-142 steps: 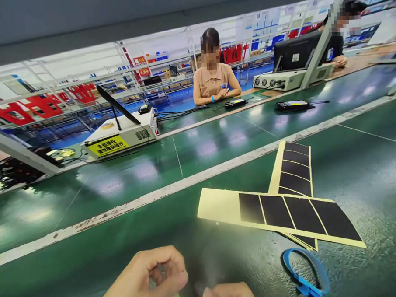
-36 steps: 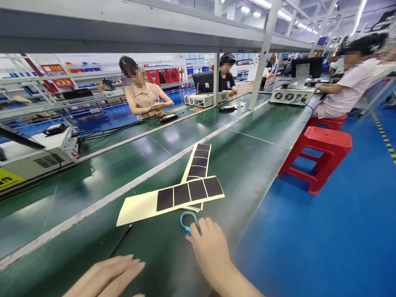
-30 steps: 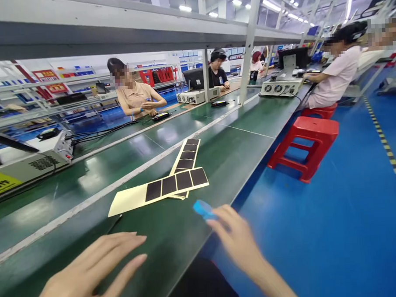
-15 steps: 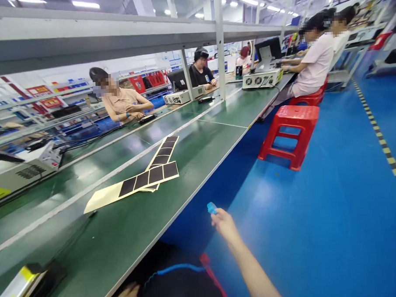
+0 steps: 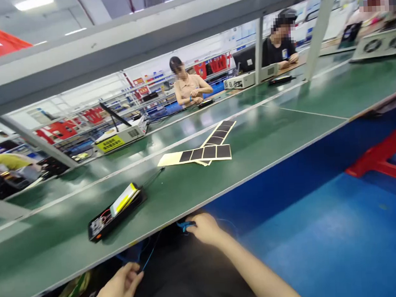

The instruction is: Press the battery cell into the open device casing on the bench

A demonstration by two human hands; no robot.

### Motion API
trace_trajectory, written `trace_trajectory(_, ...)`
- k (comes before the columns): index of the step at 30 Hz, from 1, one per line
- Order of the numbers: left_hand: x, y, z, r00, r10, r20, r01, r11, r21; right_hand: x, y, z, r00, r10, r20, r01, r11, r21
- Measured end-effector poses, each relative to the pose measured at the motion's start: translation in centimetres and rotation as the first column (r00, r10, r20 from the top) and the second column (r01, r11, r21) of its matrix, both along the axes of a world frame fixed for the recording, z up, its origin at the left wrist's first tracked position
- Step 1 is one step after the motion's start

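Both hands are low, below the front edge of the long green worktop (image 5: 276,132). The right hand (image 5: 203,228) has its grip closed on the blue wrist strap (image 5: 184,225). The strap shows as a small bright-blue band poking out to the left of the fingers, just under the worktop's edge; most of it is hidden inside the fist. From the strap's side a thin blue cord (image 5: 150,253) runs down and leftward to the left hand (image 5: 120,288), which pinches it between thumb and fingertips over the dark lap. Where the cord passes under the worktop's shadow its course is hard to follow.

On the worktop above the left hand lies a long black device with a yellow-and-white label and exposed wiring (image 5: 117,210), set at an angle, with a thin dark lead trailing from its far end. Further along lie two overlapping pale yellow strips carrying rows of black square pads (image 5: 204,152), crossing each other in a V shape. A grey box with a yellow warning label (image 5: 119,139) stands on the far side. Across the line, a person in a tan shirt (image 5: 188,85) and a person in a black shirt (image 5: 280,46) sit at their own stations.
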State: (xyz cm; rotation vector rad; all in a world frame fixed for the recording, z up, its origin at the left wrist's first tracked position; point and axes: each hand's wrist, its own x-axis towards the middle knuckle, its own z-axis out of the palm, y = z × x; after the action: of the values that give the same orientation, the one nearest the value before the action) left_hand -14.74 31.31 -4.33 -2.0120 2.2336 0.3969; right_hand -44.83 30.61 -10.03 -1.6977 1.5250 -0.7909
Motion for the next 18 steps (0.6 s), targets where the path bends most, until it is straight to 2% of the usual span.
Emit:
trace_trajectory(3, -1.2, -0.5, -0.7, 0.999, 0.029, -0.045, -0.030, 1.000, -0.006, 1.6, -0.7, 0.1, 0.987, 0.152, -0.053, -0.152, 0.988, 0.004)
trace_trajectory(5, -1.8, -0.8, -0.9, 0.995, 0.023, -0.097, -0.021, 1.000, 0.015, 2.3, -0.7, -0.1, 0.979, 0.178, -0.097, -0.177, 0.984, 0.022)
trace_trajectory(7, -2.1, -0.7, -0.7, 0.986, 0.023, -0.164, -0.017, 0.999, 0.037, 2.9, -0.6, -0.4, 0.976, 0.179, -0.123, -0.176, 0.984, 0.039)
trace_trajectory(10, -2.6, 0.6, 0.5, 0.948, 0.043, -0.314, -0.019, 0.997, 0.080, 3.9, -0.7, -0.9, 0.977, 0.190, -0.097, -0.184, 0.980, 0.069)
trace_trajectory(14, -4.3, 3.6, 2.2, 0.806, 0.117, -0.580, -0.007, 0.982, 0.188, 7.0, -1.7, -1.4, 0.973, 0.220, 0.067, -0.227, 0.965, 0.131)
trace_trajectory(18, -5.3, 6.3, 2.5, 0.614, 0.270, -0.741, -0.024, 0.945, 0.325, 11.8, -2.9, -0.9, 0.902, 0.262, 0.342, -0.344, 0.916, 0.207)
